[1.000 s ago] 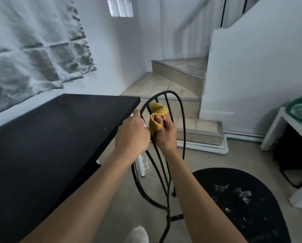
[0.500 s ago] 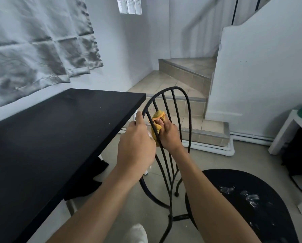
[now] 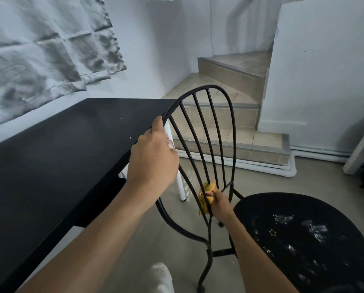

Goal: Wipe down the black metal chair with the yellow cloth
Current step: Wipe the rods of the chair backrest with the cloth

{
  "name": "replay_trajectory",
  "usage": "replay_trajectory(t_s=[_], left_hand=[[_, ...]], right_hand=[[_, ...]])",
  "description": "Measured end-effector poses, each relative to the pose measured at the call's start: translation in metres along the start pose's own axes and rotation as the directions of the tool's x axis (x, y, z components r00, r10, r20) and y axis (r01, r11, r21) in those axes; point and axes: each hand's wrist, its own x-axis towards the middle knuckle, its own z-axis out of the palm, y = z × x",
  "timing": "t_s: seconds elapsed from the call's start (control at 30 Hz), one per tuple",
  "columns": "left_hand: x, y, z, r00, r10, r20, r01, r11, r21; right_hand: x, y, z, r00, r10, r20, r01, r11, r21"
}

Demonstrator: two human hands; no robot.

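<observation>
Cloth position changed: a moment back the yellow cloth (image 3: 205,197) sat high among the spindles, right beside the left hand; now it is low on the backrest, near where the spindles draw together above the seat (image 3: 303,208). It reads as one full downward pass along a spindle of the black metal chair (image 3: 261,210), so that rod is probably done top to bottom. The left hand (image 3: 153,157) has kept its place on the left side of the outer hoop, fingers curled round the bar and thumb lying up along it, steadying the chair just off the near right corner of the black table (image 3: 60,155). The right hand (image 3: 221,207) is closed tight on the cloth, which is bunched round one of the middle spindles. Which spindle exactly I cannot tell, as the fist covers the join. A fold of cloth sticks out above the fingers and a tail hangs below. The hands are now well apart, one high and one low. The seat shows white smears (image 3: 316,229) across its dark surface, untouched by the look of it. Judgement: early to middle of the job, with the remaining spindles, hoop, legs and the soiled seat still to wipe. Next likely need: lift the cloth back to the top of a neighbouring spindle while the left hand holds firm.
</observation>
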Motion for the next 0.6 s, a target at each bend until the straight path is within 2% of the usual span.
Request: replay_trajectory(t_s=[0.17,0.23,0.33,0.43,0.6], left_hand=[[0.002,-0.001,0.0,0.999,-0.037,0.004,0.037,0.999,-0.008],[0.001,0.001,-0.001,0.999,-0.044,0.011,0.044,0.999,-0.006],[0.0,0.002,-0.002,0.999,-0.046,0.016,0.047,0.999,-0.009],[0.0,0.002,-0.003,0.999,-0.041,0.035,0.041,0.999,0.003],[-0.004,0.004,-0.008,0.996,-0.052,0.067,0.056,0.997,-0.057]], right_hand=[[-0.009,0.002,0.008,0.991,0.106,-0.085,-0.099,0.991,0.086],[-0.013,-0.003,0.009,0.992,0.098,-0.082,-0.093,0.993,0.069],[-0.016,-0.004,0.005,0.989,0.117,-0.093,-0.104,0.986,0.134],[-0.024,-0.019,-0.003,0.974,0.089,-0.206,-0.029,0.96,0.277],[-0.047,-0.1,-0.042,0.926,-0.07,-0.371,0.231,0.882,0.412]])
